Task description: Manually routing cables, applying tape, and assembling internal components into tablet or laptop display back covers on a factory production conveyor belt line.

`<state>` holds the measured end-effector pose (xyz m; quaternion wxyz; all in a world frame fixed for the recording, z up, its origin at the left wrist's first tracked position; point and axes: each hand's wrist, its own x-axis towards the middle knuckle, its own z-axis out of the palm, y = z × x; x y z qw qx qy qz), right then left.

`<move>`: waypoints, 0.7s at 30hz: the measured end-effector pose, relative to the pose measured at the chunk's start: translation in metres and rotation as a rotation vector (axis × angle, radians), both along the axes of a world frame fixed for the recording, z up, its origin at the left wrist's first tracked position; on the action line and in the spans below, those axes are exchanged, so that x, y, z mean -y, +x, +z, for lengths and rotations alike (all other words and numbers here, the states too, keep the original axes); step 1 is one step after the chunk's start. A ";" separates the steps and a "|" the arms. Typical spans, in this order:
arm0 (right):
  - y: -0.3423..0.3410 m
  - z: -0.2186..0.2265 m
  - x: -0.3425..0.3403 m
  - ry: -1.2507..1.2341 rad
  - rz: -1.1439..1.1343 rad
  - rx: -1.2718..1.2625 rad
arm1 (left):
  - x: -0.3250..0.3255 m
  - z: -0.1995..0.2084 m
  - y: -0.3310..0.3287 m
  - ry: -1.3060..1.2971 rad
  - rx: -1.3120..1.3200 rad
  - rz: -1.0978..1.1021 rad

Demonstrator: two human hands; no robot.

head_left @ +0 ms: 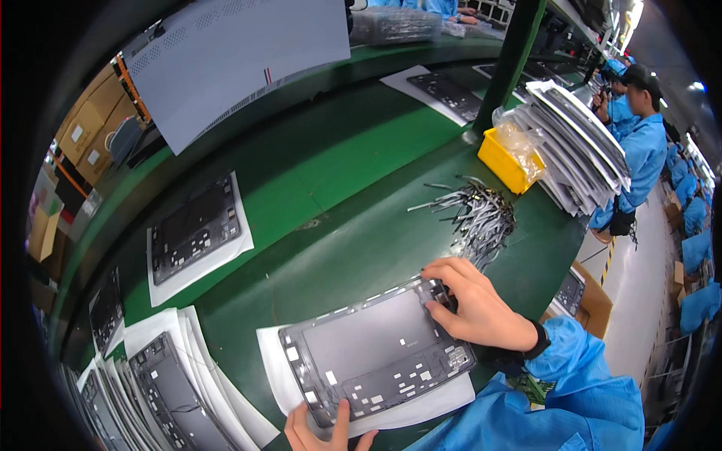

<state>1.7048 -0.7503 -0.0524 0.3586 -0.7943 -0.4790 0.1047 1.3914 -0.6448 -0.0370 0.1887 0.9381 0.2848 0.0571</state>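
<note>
A dark grey tablet housing [376,334] lies tilted on a white sheet [274,364] in front of me, its inner side up with small white pads and cut-outs. My right hand [485,304] grips its far right corner, thumb on the inside and fingers over the edge. At the near left corner, my left hand [327,432] holds the housing with its fingers either side of the corner; the lower part of that hand is cut off by the frame. Beyond my right hand sits a heap of short grey and black cables [481,218].
A yellow bin [511,161] with clear plastic bags stands beside a tall stack of sheets and housings [571,143]. More housings lie on paper at the left [197,225] and in a near-left pile [180,391]. A green post [511,64] rises behind. A co-worker [639,143] stands at right.
</note>
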 end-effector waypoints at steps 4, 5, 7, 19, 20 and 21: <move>0.026 0.012 0.000 -0.015 0.025 -0.060 | 0.010 0.006 -0.007 0.039 -0.009 -0.015; 0.037 0.014 0.003 0.013 -0.021 -0.079 | 0.012 0.004 -0.012 0.039 0.003 -0.006; 0.093 0.009 0.011 0.074 -0.083 0.358 | 0.017 0.006 -0.017 0.041 -0.046 -0.037; 0.179 0.014 -0.004 -0.040 -0.194 0.220 | -0.045 0.003 0.042 0.238 0.383 -0.269; 0.179 0.022 -0.002 0.048 -0.218 0.180 | -0.046 -0.003 0.043 0.222 0.324 -0.295; 0.177 0.028 0.000 0.106 -0.254 0.137 | -0.048 -0.009 0.046 0.205 0.266 -0.324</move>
